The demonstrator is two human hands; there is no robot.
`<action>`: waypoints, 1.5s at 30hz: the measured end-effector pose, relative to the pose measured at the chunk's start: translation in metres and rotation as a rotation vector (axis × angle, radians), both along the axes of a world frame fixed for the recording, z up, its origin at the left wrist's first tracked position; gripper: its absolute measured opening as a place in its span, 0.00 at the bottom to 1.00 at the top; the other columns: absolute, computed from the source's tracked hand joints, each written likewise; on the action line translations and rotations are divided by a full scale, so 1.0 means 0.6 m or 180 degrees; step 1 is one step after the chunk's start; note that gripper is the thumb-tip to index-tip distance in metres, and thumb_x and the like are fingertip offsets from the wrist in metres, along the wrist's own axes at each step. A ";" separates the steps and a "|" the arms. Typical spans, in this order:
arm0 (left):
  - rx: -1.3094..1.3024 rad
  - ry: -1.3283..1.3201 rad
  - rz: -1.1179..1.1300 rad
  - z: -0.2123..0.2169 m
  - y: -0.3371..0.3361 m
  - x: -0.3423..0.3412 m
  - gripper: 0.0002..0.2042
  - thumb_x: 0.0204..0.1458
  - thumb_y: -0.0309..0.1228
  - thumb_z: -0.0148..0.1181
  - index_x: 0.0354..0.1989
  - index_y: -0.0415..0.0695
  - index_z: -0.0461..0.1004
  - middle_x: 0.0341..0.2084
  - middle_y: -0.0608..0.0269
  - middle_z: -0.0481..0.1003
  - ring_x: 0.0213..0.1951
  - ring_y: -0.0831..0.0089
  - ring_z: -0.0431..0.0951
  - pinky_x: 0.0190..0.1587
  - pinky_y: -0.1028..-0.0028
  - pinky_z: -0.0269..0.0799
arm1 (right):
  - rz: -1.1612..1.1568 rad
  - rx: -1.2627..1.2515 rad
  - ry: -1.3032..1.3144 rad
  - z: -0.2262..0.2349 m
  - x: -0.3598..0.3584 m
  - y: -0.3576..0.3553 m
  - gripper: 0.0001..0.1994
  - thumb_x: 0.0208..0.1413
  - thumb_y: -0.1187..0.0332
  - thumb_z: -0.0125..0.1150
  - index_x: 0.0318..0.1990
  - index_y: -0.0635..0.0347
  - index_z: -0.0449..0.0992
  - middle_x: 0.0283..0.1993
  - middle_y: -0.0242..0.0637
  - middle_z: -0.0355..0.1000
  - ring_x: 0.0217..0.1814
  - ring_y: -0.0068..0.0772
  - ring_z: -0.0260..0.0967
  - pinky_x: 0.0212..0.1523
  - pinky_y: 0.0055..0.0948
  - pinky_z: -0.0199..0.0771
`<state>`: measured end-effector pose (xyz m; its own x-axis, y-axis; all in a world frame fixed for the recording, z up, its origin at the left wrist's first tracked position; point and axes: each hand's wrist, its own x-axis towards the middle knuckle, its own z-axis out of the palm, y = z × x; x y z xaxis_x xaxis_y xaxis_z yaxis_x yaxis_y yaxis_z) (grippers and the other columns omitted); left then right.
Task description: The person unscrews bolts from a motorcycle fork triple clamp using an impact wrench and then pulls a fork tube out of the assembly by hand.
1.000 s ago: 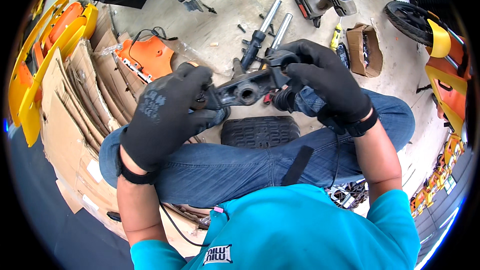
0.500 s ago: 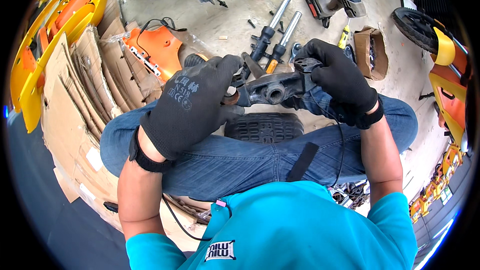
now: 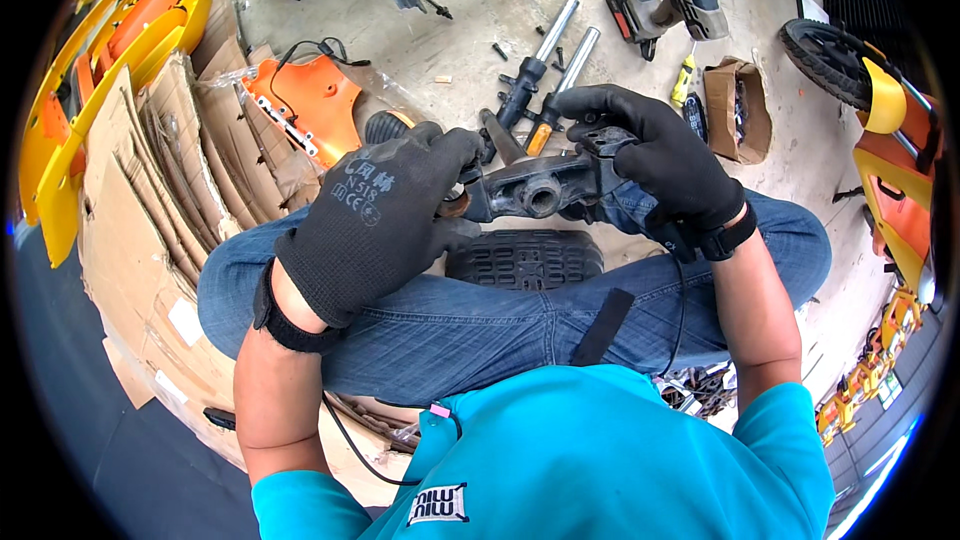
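Observation:
Above my lap is a black metal fork clamp (image 3: 541,198) with a round bore in its middle and a stub pointing away from me. Gloved in black, my left hand (image 3: 375,215) is closed around its left end, where a rusty-brown ring shows by the fingers. At the other end my right hand (image 3: 670,155) grips the clamp between bent fingers and thumb, its index finger raised off the top. Two fork tubes (image 3: 527,78) with silver upper ends lie on the floor just beyond, and a screwdriver with an orange handle (image 3: 540,138) is partly hidden behind the clamp.
Flattened cardboard (image 3: 140,230) and an orange plastic cover (image 3: 310,105) lie left. A cordless impact driver (image 3: 690,5), a yellow-handled screwdriver (image 3: 684,80) and a small open carton (image 3: 735,110) are ahead right. Loose bolts (image 3: 499,50) lie near the tubes; a wheel (image 3: 825,62) stands far right.
My right index finger has lifted and stretched out over the clamp's right end. Both hands keep hold of the clamp, which has hardly moved.

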<state>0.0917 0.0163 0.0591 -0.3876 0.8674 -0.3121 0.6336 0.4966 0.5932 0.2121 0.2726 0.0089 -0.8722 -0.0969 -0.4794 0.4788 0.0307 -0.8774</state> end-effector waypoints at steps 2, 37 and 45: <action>0.0065 0.0000 -0.0008 0.002 -0.001 -0.001 0.24 0.40 0.23 0.70 0.49 0.41 0.72 0.37 0.54 0.75 0.36 0.57 0.80 0.39 0.65 0.74 | 0.0009 0.0112 0.0179 -0.007 0.004 0.004 0.27 0.48 0.81 0.50 0.60 0.64 0.70 0.50 0.41 0.74 0.49 0.25 0.74 0.50 0.25 0.75; -0.0393 -0.0403 0.0578 0.013 -0.016 -0.062 0.19 0.47 0.19 0.64 0.50 0.37 0.72 0.28 0.67 0.74 0.29 0.81 0.73 0.32 0.79 0.69 | -0.0875 0.2248 -0.0632 -0.271 0.040 0.157 0.13 0.46 0.63 0.65 0.37 0.62 0.81 0.38 0.48 0.79 0.40 0.44 0.78 0.43 0.36 0.76; -0.0502 -0.0440 0.0778 0.017 -0.021 -0.065 0.21 0.44 0.21 0.67 0.49 0.39 0.72 0.26 0.64 0.73 0.28 0.77 0.73 0.32 0.76 0.69 | -0.0574 0.2510 -0.0262 -0.300 0.033 0.143 0.12 0.45 0.65 0.63 0.37 0.57 0.82 0.39 0.47 0.79 0.44 0.47 0.77 0.49 0.39 0.75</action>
<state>0.0530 0.0036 0.0694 -0.5231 0.6906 -0.4994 0.4031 0.7168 0.5690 0.2317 0.3585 -0.1713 -0.8010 0.4349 -0.4114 0.5976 0.5412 -0.5916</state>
